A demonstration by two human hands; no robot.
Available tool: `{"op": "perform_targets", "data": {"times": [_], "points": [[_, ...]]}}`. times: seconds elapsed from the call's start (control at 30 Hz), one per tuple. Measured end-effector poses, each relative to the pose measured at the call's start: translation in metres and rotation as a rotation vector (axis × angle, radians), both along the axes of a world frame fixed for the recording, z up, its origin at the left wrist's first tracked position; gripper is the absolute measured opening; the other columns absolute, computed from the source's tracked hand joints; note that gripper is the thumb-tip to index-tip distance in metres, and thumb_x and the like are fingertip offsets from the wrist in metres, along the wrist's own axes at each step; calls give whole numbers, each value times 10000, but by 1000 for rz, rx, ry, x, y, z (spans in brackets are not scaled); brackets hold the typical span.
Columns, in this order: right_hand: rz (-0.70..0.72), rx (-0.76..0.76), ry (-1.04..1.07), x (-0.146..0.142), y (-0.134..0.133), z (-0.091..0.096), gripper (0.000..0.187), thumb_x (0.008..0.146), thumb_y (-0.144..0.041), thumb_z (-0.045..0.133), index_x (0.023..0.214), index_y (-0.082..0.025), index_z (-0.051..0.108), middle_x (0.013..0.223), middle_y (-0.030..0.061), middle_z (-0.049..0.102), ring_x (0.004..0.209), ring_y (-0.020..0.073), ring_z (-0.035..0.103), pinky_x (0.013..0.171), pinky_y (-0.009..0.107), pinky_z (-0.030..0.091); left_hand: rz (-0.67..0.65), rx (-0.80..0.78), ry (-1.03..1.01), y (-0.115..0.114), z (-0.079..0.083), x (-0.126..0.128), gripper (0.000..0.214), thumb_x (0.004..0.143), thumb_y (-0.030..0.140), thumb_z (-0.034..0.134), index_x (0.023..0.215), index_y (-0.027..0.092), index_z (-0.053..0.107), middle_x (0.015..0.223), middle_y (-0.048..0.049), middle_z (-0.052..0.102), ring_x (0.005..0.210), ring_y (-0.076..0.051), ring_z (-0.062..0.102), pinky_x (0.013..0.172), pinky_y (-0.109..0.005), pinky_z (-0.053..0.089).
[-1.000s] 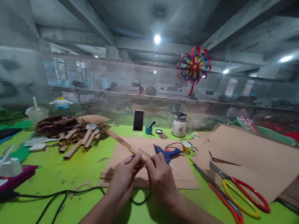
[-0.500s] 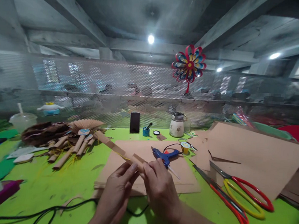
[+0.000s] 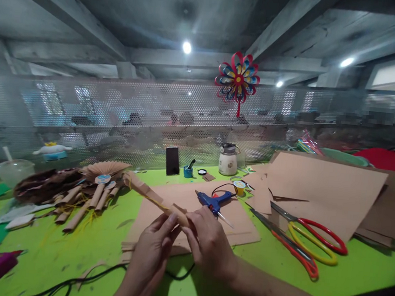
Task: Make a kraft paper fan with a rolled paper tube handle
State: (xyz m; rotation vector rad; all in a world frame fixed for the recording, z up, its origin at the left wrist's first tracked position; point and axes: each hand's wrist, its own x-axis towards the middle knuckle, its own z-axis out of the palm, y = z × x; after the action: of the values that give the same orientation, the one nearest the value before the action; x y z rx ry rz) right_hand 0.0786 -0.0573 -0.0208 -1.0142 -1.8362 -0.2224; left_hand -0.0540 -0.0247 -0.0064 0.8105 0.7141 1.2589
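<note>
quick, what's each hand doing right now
Left hand: closed, holding the brown paper strip.
Right hand: closed, holding the same strip at its near end.

Two bare hands meet low in the centre, fingertips close together. The left hand (image 3: 153, 246) rises from the bottom edge, its thumb (image 3: 170, 221) uppermost and pointing forward, pressed in a pinch over curled fingers. The right hand (image 3: 211, 240) comes in with its back turned upward, fingers bent and closed in a grip angled toward the left. The right forearm (image 3: 274, 292) stretches in from the lower right; less of the left forearm (image 3: 123, 294) shows.
</note>
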Motion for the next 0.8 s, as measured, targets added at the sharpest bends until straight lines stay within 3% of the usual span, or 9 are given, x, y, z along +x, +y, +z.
{"op": "perform_targets", "data": {"times": [0.1,0.3,0.5,0.8], "points": [[-7,-16,48,0,-1,-1,217,884,-158,467,1099,-153,490,926,91,576,859,215,504,737,337,434,-20,12,4,-1,0,0,302,632,267,790,902,152,720,1003,-85,703,931,-184,650,820,-236,535],[-22,-93,83,1,0,-6,89,871,-189,490,953,-161,512,848,77,575,779,207,524,669,320,425,26,-5,13,1,3,-2,342,635,264,789,933,120,705,1014,-105,696,900,-178,651,782,-233,547],[37,-190,117,0,-1,-9,90,883,-195,479,947,-165,535,792,58,603,714,180,564,635,283,418,54,-15,23,2,4,-4,318,613,251,802,880,107,710,890,-78,702,772,-148,644,698,-215,553],[34,-151,68,2,-1,-7,97,902,-197,426,833,-173,490,728,34,555,645,148,520,599,255,382,8,-1,-17,2,1,-2,315,613,240,811,884,111,715,895,-70,708,783,-133,645,714,-185,548]]}}
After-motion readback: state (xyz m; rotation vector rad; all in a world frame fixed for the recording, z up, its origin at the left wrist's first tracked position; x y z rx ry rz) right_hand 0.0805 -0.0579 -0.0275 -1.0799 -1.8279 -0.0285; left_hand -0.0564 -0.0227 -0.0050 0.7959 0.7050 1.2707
